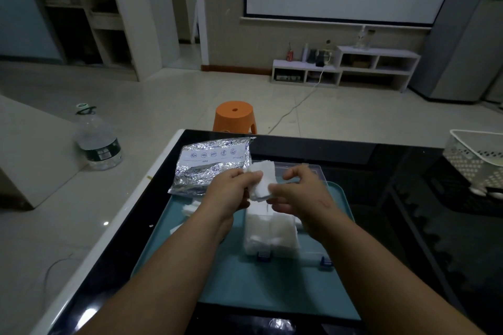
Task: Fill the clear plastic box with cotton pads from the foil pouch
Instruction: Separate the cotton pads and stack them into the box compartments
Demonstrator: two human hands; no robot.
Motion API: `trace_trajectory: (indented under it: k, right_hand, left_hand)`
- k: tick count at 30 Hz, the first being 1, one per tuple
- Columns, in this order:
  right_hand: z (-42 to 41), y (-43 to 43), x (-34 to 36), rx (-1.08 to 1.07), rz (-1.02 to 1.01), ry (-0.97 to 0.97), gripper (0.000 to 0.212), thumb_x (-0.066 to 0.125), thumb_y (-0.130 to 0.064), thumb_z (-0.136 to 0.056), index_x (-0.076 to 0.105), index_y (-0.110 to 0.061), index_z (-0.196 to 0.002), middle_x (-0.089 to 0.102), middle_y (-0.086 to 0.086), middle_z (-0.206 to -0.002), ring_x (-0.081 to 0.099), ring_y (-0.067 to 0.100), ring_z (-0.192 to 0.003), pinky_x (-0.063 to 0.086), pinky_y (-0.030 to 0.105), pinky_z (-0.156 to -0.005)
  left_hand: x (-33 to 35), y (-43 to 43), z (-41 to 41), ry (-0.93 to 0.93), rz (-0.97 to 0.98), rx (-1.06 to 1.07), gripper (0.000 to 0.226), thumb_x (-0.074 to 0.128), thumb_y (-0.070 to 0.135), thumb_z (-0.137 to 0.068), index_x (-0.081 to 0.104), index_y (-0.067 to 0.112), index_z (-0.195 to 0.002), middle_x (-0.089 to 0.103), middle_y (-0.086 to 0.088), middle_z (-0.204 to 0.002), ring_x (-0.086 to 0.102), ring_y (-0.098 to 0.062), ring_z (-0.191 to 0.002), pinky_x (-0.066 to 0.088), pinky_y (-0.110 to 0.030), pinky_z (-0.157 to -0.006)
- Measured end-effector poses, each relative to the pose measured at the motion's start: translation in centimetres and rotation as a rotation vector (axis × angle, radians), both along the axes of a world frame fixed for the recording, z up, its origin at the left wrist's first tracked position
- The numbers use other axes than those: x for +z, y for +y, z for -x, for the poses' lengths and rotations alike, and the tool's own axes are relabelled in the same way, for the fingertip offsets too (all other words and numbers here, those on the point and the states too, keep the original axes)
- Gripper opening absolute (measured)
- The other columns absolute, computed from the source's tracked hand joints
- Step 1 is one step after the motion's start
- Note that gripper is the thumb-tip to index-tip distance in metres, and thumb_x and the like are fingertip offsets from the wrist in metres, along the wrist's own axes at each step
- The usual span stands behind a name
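While the left hand (pixel 231 187) and right hand (pixel 299 193) share a stack of cotton pads (pixel 262 182), the clear plastic box (pixel 272 236) sits just below them.
Left fingers curl round the stack's left side; the right thumb and fingers pinch its near right edge. The box stands on a teal tray (pixel 245 285), open and already packed with white pads. The crumpled foil pouch (pixel 212 163) lies on the tray's far-left corner, with a few loose pads (pixel 190 208) beside the left wrist.

On black table (pixel 386 226): teal tray (pixel 231 283)
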State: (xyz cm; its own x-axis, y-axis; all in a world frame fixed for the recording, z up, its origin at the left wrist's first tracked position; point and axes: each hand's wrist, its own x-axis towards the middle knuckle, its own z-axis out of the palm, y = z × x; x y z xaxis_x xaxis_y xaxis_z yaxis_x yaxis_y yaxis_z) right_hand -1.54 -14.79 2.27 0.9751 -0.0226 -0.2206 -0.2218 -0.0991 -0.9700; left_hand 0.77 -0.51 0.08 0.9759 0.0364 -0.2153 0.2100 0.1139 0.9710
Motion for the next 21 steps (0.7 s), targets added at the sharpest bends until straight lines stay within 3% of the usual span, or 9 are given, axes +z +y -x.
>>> trace_trajectory:
  k: [4, 7, 9, 12, 13, 15, 17, 19, 21]
  right_hand:
    - [0.1, 0.3, 0.4, 0.015, -0.186, 0.054, 0.032, 0.065, 0.001, -0.087, 0.041, -0.013, -0.103, 0.066, 0.024, -0.099, 0.071, 0.034, -0.084, 0.061, 0.035, -0.071]
    - [0.1, 0.5, 0.5, 0.040, -0.288, 0.068, 0.034, 0.064, 0.003, -0.087, 0.037, -0.014, -0.100, 0.066, 0.026, -0.105, 0.072, 0.030, -0.076, 0.061, 0.033, -0.066]
    - [0.1, 0.6, 0.5, 0.058, -0.238, 0.044, 0.033, 0.067, -0.001, -0.086, 0.039, -0.014, -0.099, 0.066, 0.024, -0.105, 0.071, 0.026, -0.074, 0.060, 0.030, -0.063]
    - [-0.2, 0.3, -0.4, 0.035, 0.381, -0.218, 0.023, 0.070, -0.020, -0.084, 0.048, -0.014, -0.087, 0.066, 0.006, -0.082, 0.062, 0.017, -0.067, 0.052, 0.033, -0.061]
    - [-0.4, 0.4, -0.7, 0.006, 0.520, -0.316, 0.020, 0.069, -0.024, -0.084, 0.050, -0.018, -0.082, 0.061, -0.001, -0.074, 0.057, 0.015, -0.066, 0.049, 0.034, -0.062]
    - [-0.5, 0.5, -0.8, -0.023, 0.540, -0.426, 0.019, 0.070, -0.025, -0.083, 0.051, -0.024, -0.080, 0.057, -0.006, -0.073, 0.052, 0.010, -0.067, 0.047, 0.034, -0.065]
    - [-0.4, 0.7, -0.8, 0.043, 0.524, -0.474, 0.025, 0.072, -0.023, -0.080, 0.052, -0.029, -0.095, 0.058, -0.013, -0.090, 0.053, 0.005, -0.081, 0.049, 0.029, -0.075]
    - [0.0, 0.7, -0.8, 0.170, 0.622, -0.505, 0.058, 0.074, -0.024, -0.077, 0.046, -0.034, -0.126, 0.054, -0.015, -0.116, 0.049, 0.007, -0.109, 0.043, 0.029, -0.095]
    - [0.2, 0.7, -0.5, 0.288, 0.696, -0.486, 0.086, 0.075, -0.026, -0.075, 0.028, -0.037, -0.147, 0.045, -0.012, -0.140, 0.038, 0.011, -0.129, 0.032, 0.033, -0.109]
  left_hand:
    - [-0.2, -0.6, -0.2, 0.093, 0.400, -0.005, 0.056, 0.061, 0.056, -0.080, 0.064, 0.011, -0.113, 0.071, -0.012, -0.100, 0.065, -0.025, -0.088, 0.049, -0.042, -0.088]
    - [-0.7, -0.5, -0.1, 0.154, 0.549, -0.097, 0.077, 0.066, 0.060, -0.067, 0.060, 0.007, -0.123, 0.067, -0.015, -0.108, 0.064, -0.027, -0.093, 0.052, -0.042, -0.081]
    - [-0.8, -0.5, -0.1, 0.158, 0.604, -0.115, 0.060, 0.070, 0.041, -0.073, 0.061, 0.002, -0.117, 0.065, -0.016, -0.106, 0.063, -0.027, -0.093, 0.053, -0.040, -0.079]
    - [-0.7, -0.5, -0.2, 0.148, 0.598, -0.051, 0.018, 0.059, 0.004, -0.083, 0.062, -0.003, -0.099, 0.069, -0.017, -0.096, 0.066, -0.025, -0.087, 0.055, -0.036, -0.079]
    - [-0.7, -0.5, -0.3, 0.154, 0.569, -0.029, 0.017, 0.054, -0.002, -0.085, 0.060, -0.005, -0.101, 0.070, -0.018, -0.095, 0.068, -0.026, -0.084, 0.057, -0.037, -0.078]
    - [-0.9, -0.3, -0.4, 0.173, 0.490, -0.014, 0.022, 0.051, -0.007, -0.086, 0.055, -0.007, -0.107, 0.069, -0.022, -0.096, 0.070, -0.027, -0.077, 0.060, -0.040, -0.071]
    - [-1.0, -0.4, -0.3, 0.208, 0.409, -0.025, 0.020, 0.053, -0.006, -0.084, 0.056, -0.004, -0.103, 0.066, -0.021, -0.091, 0.068, -0.024, -0.068, 0.060, -0.035, -0.061]
    - [-1.0, -0.5, -0.1, 0.237, 0.363, -0.051, 0.016, 0.055, -0.004, -0.083, 0.058, 0.000, -0.098, 0.063, -0.015, -0.082, 0.061, -0.020, -0.063, 0.054, -0.028, -0.055]
    - [-0.9, -0.7, 0.1, 0.237, 0.339, -0.101, 0.016, 0.056, -0.001, -0.083, 0.058, 0.004, -0.098, 0.064, -0.010, -0.074, 0.058, -0.018, -0.061, 0.045, -0.025, -0.052]
